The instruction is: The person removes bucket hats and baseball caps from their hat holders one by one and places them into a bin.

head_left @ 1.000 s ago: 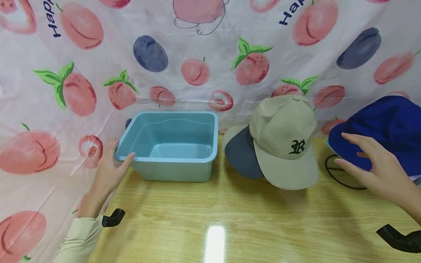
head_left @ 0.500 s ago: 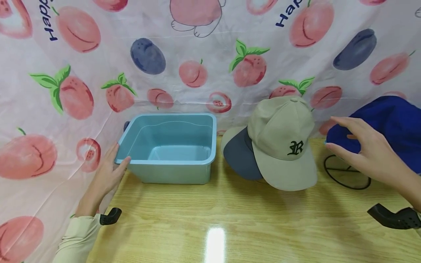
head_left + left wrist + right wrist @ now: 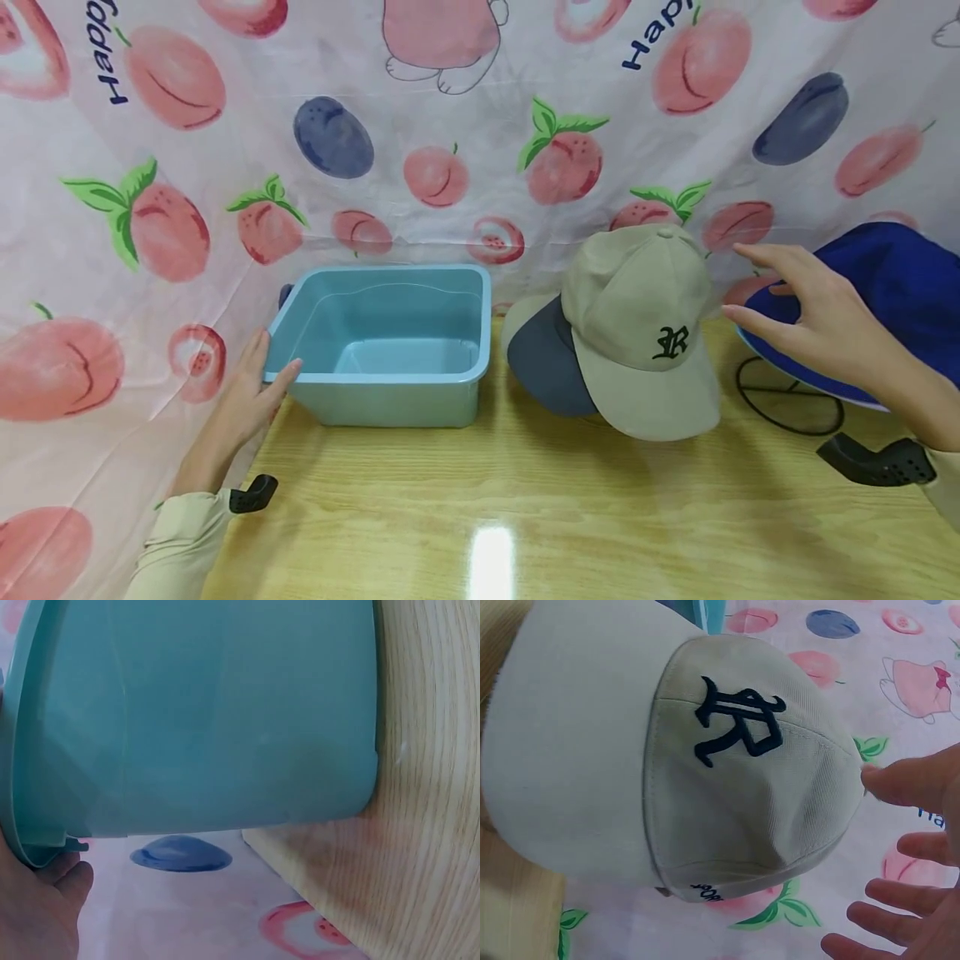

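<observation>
My left hand (image 3: 238, 408) rests at the near-left corner of a light blue plastic basin (image 3: 390, 404), thumb at the front rim and straight fingers along the left side. In the left wrist view, its fingers (image 3: 73, 883) lie against the outside of the rim. My right hand (image 3: 821, 321) hovers with fingers spread, a small gap right of a beige baseball cap (image 3: 633, 308) with a dark embroidered letter. In the right wrist view, the thumb tip overlaps the crown's edge. Against the beige cap's left side is another cap with a blue-grey brim (image 3: 551, 358).
A blue hat (image 3: 896, 287) sits behind my right hand at the right, above a black wire ring (image 3: 791, 425). A fruit-print cloth (image 3: 435, 108) hangs behind and to the left of the wooden table (image 3: 390, 508). The basin holds nothing visible.
My right hand has moved left, from in front of the blue hat toward the beige cap. The left hand has settled at the basin's corner. The whole view has shifted slightly.
</observation>
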Tool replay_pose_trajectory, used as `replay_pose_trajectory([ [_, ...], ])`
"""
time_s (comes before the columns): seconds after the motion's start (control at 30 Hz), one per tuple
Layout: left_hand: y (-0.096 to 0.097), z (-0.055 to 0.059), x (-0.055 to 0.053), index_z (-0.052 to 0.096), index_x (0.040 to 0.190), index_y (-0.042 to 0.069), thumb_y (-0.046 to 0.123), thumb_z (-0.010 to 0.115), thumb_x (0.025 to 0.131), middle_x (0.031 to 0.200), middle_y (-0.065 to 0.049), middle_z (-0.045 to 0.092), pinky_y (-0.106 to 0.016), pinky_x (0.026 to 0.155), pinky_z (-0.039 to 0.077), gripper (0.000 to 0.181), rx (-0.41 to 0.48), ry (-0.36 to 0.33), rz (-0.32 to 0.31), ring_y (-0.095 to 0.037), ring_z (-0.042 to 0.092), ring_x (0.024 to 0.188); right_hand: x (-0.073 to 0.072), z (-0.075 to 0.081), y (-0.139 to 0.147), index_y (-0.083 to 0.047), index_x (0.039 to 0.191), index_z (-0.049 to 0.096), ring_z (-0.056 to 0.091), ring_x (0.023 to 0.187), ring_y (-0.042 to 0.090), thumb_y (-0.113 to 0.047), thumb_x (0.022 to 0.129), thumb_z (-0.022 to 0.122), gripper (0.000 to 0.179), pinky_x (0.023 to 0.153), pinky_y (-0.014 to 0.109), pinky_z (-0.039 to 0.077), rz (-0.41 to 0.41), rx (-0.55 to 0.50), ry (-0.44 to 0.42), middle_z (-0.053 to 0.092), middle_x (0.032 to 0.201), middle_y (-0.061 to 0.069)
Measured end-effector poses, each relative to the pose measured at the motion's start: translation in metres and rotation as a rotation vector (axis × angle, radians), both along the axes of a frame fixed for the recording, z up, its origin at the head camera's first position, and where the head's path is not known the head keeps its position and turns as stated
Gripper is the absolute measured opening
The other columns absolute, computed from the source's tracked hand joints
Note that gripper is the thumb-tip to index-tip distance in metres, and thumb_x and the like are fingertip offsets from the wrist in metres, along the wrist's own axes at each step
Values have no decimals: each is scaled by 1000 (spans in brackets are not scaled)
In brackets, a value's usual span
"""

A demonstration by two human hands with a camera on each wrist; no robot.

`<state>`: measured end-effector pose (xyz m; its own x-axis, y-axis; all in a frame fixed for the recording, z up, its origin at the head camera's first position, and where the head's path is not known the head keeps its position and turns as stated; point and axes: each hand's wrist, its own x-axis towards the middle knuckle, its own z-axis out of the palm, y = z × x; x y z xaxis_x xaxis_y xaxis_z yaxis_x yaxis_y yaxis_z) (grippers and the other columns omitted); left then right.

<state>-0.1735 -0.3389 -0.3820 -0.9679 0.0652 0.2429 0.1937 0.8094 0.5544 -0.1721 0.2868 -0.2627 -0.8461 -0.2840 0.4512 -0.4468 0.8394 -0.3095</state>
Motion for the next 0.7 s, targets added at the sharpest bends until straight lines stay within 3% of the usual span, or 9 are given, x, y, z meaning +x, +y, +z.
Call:
replay_pose_trajectory([
  [0.03,-1,0,0,4,150,2,40,47,97,155,-23,3,-62,107,9,79,2,-1,3,-41,5,141,-2,1,-1,-6,140,44,50,107,37,-16,77,78,72,86,31,44,6,-3,-2,46,132,21],
  [0.07,-1,-1,0,4,150,2,40,48,96,155,-23,4,-62,107,10,80,7,0,4,-41,6,141,-3,1,-2,-6,140,44,49,107,37,-16,77,78,72,84,40,45,9,-5,-5,45,133,21],
  [0.13,0,-3,-1,5,150,2,40,49,96,155,-23,5,-63,107,10,79,16,13,9,-42,7,140,-7,3,-4,-8,141,44,49,109,37,-17,77,78,73,84,41,45,22,-10,-7,45,134,20],
  [0.2,0,-5,-1,7,150,1,38,50,96,155,-24,7,-64,106,11,79,32,29,14,-42,9,140,-12,3,-6,-9,141,44,48,111,33,-18,77,79,74,87,23,42,44,-12,1,46,135,18],
  [0.3,1,-6,-1,8,151,2,39,51,95,155,-23,9,-65,105,12,79,53,38,31,-42,10,140,-18,5,-9,-11,140,46,48,109,27,-19,76,79,73,75,4,29,71,-13,16,48,135,14],
  [0.53,2,-6,-1,8,151,3,39,50,96,155,-21,10,-65,105,13,78,53,43,48,-42,11,140,-31,13,-18,-9,138,47,51,105,31,-18,77,79,70,71,-2,31,115,-49,-30,48,131,15],
  [0.63,2,-7,0,8,151,2,38,50,96,155,-22,10,-65,105,13,78,50,47,43,-42,11,140,-37,18,-24,-10,139,46,50,108,35,-20,78,78,70,78,19,48,123,-43,-52,47,132,16],
  [0.7,3,-7,0,7,151,3,39,49,96,155,-21,9,-67,103,14,78,43,39,44,-43,11,140,-40,20,-27,-10,139,46,49,109,36,-22,78,77,69,82,40,50,131,-39,-63,46,132,16],
])
